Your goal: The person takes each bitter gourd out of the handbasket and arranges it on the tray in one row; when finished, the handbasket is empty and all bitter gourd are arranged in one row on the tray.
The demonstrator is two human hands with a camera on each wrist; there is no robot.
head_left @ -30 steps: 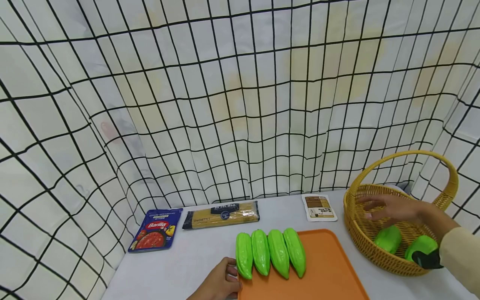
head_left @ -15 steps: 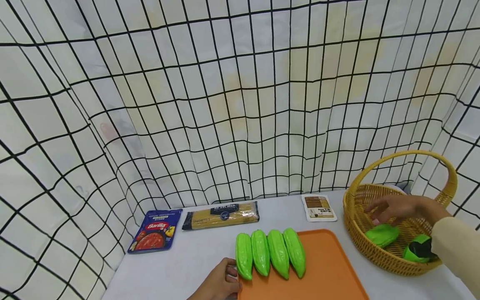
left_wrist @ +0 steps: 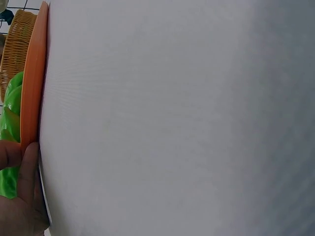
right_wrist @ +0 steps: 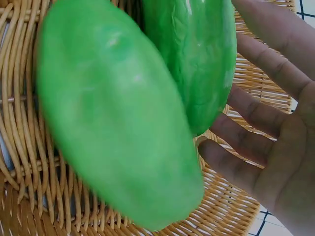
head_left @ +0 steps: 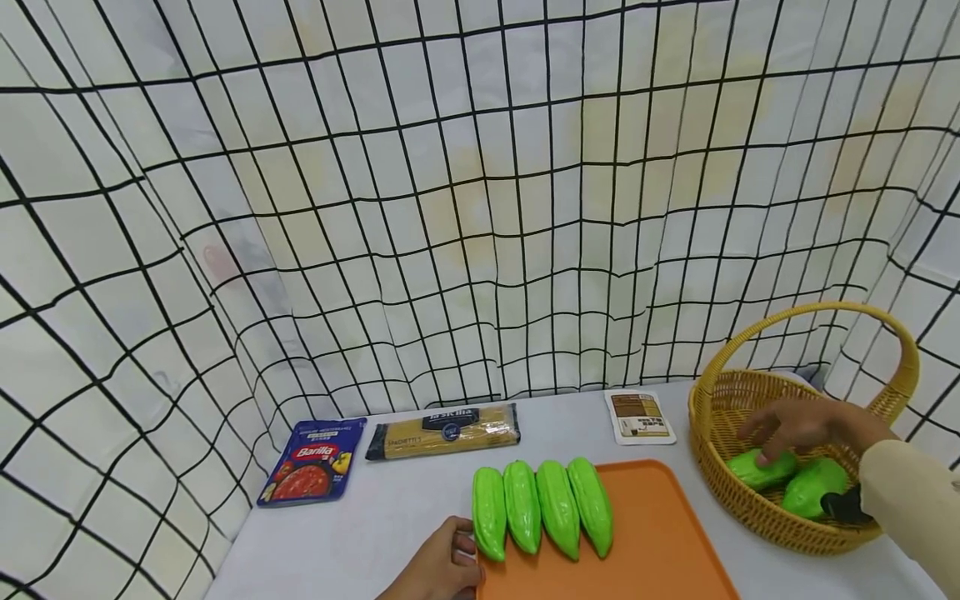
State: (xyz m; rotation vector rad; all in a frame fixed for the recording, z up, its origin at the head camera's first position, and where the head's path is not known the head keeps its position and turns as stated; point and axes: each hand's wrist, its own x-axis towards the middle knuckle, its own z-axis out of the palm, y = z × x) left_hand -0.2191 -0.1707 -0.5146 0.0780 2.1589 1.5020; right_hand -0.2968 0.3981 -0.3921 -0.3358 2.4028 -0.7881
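My left hand (head_left: pixel 442 560) pinches the left rim of an orange tray (head_left: pixel 652 533), thumb and finger on either side of it in the left wrist view. A row of several ridged green bitter melons (head_left: pixel 558 508) lies across the tray's far left part. My right hand (head_left: pixel 806 425) is inside a wicker basket (head_left: pixel 701 442). Its fingers spread beside one green bitter melon (right_wrist: pixel 202 64) and are not closed round it; whether they touch it is unclear. A second bitter melon (right_wrist: pixel 118 113) lies close to the right wrist camera, blurred.
Behind the tray lie a pack of spaghetti (head_left: pixel 444 431) and a small white-and-brown packet (head_left: pixel 639 417). A blue Barilla pouch (head_left: pixel 312 461) is at the left. The basket's tall handle (head_left: pixel 817 308) arches over the right arm. Black netting over white cloth closes off the back.
My right hand has sunk lower in the basket, its fingers nearer the bitter melon there. The two bitter melons in the basket have shifted left. My left hand has stayed on the tray rim.
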